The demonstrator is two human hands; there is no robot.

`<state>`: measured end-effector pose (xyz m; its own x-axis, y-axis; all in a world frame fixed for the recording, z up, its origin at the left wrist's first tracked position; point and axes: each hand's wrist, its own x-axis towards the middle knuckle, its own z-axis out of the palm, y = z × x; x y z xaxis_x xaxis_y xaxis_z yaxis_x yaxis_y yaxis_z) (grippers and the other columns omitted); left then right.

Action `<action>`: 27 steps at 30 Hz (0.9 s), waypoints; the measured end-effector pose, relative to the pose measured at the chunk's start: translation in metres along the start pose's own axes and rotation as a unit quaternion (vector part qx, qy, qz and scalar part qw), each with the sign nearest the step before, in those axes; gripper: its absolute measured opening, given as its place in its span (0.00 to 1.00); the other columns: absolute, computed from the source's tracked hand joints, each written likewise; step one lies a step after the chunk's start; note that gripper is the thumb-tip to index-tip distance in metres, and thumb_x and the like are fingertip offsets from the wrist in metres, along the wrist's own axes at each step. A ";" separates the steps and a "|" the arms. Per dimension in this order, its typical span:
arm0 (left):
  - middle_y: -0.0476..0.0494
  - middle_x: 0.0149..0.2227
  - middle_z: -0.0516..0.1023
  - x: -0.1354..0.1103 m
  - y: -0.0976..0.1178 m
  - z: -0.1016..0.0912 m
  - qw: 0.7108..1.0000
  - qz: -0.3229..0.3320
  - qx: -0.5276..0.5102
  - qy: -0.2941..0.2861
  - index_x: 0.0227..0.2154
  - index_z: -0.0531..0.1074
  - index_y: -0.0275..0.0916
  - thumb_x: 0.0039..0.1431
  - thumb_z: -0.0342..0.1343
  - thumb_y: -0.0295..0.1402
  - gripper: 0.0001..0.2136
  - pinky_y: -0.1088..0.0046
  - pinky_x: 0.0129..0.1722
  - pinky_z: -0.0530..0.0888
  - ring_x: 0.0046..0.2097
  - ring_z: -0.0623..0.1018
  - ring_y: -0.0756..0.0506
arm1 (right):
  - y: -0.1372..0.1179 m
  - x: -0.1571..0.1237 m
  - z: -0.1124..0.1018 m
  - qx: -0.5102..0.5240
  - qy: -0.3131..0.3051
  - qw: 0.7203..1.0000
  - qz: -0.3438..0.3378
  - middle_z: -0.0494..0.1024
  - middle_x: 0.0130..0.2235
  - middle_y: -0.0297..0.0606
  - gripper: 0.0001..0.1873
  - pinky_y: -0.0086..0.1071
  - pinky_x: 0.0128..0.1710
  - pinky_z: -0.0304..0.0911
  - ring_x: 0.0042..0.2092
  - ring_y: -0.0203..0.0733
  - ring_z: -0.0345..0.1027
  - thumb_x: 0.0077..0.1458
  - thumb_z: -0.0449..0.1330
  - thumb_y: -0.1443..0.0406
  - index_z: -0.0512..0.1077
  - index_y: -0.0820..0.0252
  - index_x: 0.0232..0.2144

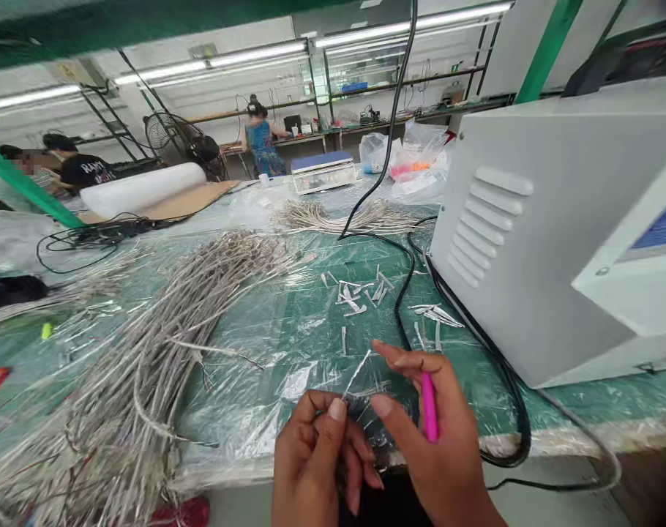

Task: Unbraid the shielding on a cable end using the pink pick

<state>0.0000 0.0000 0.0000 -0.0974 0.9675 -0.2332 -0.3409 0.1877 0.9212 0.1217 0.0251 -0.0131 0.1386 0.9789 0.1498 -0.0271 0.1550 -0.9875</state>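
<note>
Left hand [316,457]: fingertips pinched on a thin silvery wire strip [358,372].
Right hand [443,446]: thumb spread; slim pink plastic tool [429,407] clamped between fingers.

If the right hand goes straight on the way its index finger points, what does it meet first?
Probably the short silvery piece lying alone on the film-covered table, just beyond the index fingertip of the right hand. Depth is unclear; it might pass above.
</note>
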 end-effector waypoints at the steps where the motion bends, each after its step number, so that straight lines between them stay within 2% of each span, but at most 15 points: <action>1: 0.47 0.21 0.76 0.001 -0.001 -0.001 1.000 -0.001 -0.002 -0.005 0.30 0.64 0.36 0.64 0.53 0.39 0.12 0.82 0.17 0.63 0.13 0.66 0.56 | -0.002 0.001 0.000 0.003 -0.015 1.000 0.021 0.75 0.51 0.33 0.16 0.36 0.55 0.60 0.56 0.41 0.66 0.54 0.64 0.62 0.63 0.49 0.42; 3: 0.46 0.21 0.77 0.003 -0.002 -0.002 1.000 -0.005 -0.004 -0.017 0.30 0.64 0.36 0.63 0.54 0.40 0.12 0.83 0.17 0.63 0.14 0.69 0.54 | -0.006 0.003 0.000 0.014 -0.049 0.997 0.060 0.77 0.45 0.34 0.15 0.34 0.49 0.65 0.51 0.42 0.70 0.51 0.66 0.63 0.64 0.52 0.39; 5: 0.44 0.21 0.77 0.005 -0.003 -0.004 0.999 -0.011 -0.005 -0.037 0.30 0.65 0.36 0.62 0.55 0.41 0.13 0.83 0.16 0.62 0.15 0.71 0.52 | -0.012 0.005 0.001 0.033 -0.093 0.990 0.101 0.77 0.41 0.34 0.15 0.31 0.38 0.69 0.42 0.40 0.73 0.50 0.66 0.63 0.63 0.53 0.36; 7: 0.43 0.21 0.77 0.006 -0.004 -0.004 0.998 -0.016 -0.003 -0.059 0.31 0.66 0.36 0.62 0.55 0.41 0.13 0.84 0.14 0.60 0.16 0.71 0.52 | -0.017 0.007 0.001 0.059 -0.133 0.980 0.134 0.77 0.39 0.32 0.14 0.28 0.27 0.67 0.31 0.35 0.71 0.51 0.66 0.64 0.62 0.54 0.33; 9: 0.43 0.20 0.77 0.005 -0.003 -0.004 0.998 -0.017 0.006 -0.064 0.31 0.66 0.35 0.62 0.55 0.41 0.13 0.84 0.14 0.59 0.14 0.69 0.53 | -0.019 0.009 0.000 0.071 -0.147 0.977 0.133 0.76 0.36 0.30 0.13 0.27 0.27 0.65 0.29 0.33 0.68 0.53 0.64 0.64 0.61 0.55 0.31; 12: 0.45 0.19 0.75 0.003 -0.001 0.000 0.999 -0.009 0.019 -0.036 0.29 0.66 0.35 0.62 0.55 0.40 0.12 0.85 0.14 0.56 0.14 0.68 0.54 | -0.014 0.010 -0.003 0.039 -0.134 0.987 0.080 0.74 0.31 0.29 0.11 0.27 0.36 0.66 0.34 0.34 0.69 0.56 0.62 0.65 0.61 0.56 0.29; 19: 0.52 0.18 0.71 -0.001 -0.005 0.010 0.996 0.024 -0.002 0.085 0.30 0.67 0.36 0.56 0.62 0.42 0.14 0.86 0.14 0.55 0.14 0.63 0.57 | 0.009 -0.002 0.001 -0.110 -0.121 0.984 -0.066 0.69 0.29 0.30 0.09 0.27 0.31 0.64 0.30 0.34 0.67 0.61 0.56 0.67 0.59 0.55 0.29; 21: 0.53 0.18 0.70 -0.001 -0.007 0.011 0.994 0.030 -0.026 0.106 0.31 0.67 0.37 0.55 0.63 0.43 0.15 0.86 0.14 0.55 0.14 0.62 0.58 | 0.011 -0.004 0.001 -0.115 -0.129 0.980 -0.095 0.69 0.30 0.30 0.08 0.28 0.32 0.65 0.31 0.34 0.67 0.61 0.55 0.69 0.59 0.55 0.30; 24: 0.53 0.19 0.72 0.000 -0.010 0.012 0.988 0.059 -0.045 0.133 0.32 0.66 0.39 0.57 0.61 0.41 0.12 0.85 0.15 0.56 0.15 0.66 0.56 | 0.012 -0.003 0.000 -0.098 -0.133 0.979 -0.123 0.69 0.32 0.31 0.08 0.28 0.34 0.65 0.32 0.35 0.68 0.59 0.55 0.71 0.60 0.55 0.32; 27: 0.52 0.19 0.72 0.001 -0.009 0.014 0.983 0.088 -0.043 0.153 0.33 0.66 0.39 0.60 0.58 0.39 0.10 0.85 0.16 0.59 0.16 0.69 0.54 | 0.015 -0.003 -0.001 -0.087 -0.080 0.981 -0.156 0.70 0.33 0.32 0.09 0.29 0.37 0.67 0.36 0.36 0.70 0.58 0.56 0.74 0.62 0.55 0.34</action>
<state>0.0164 0.0013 -0.0043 -0.4337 0.8855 -0.1668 -0.3702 -0.0063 0.9289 0.1219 0.0246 -0.0283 -0.0452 0.8979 0.4379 0.1632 0.4391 -0.8835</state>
